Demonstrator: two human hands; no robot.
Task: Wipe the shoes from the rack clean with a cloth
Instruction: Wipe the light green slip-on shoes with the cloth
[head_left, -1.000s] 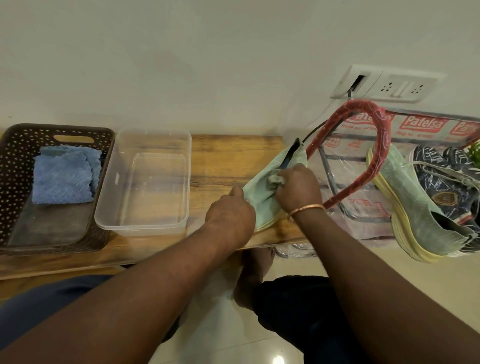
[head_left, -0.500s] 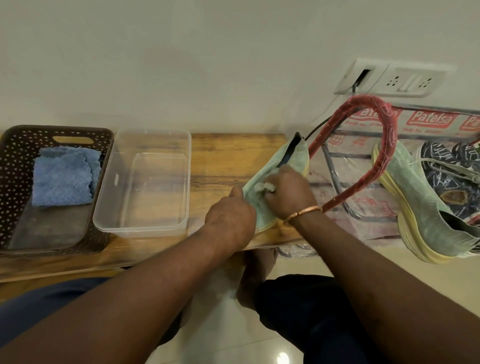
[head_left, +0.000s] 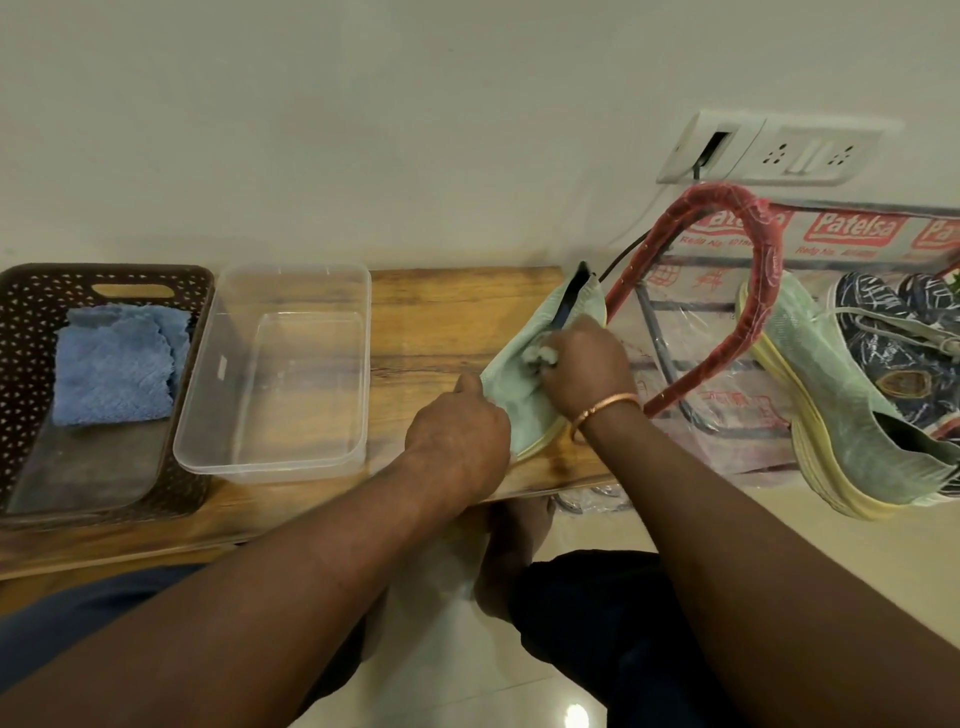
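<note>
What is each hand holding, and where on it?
The left hand grips the green shoe at its near end, beside the sole. The right hand pinches a bunched white cloth, pressed on the shoe's side.

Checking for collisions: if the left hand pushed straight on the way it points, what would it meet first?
The pale green mesh shoe, which the left hand apparently grips; just beyond, the right hand pinching a white cloth.
</note>
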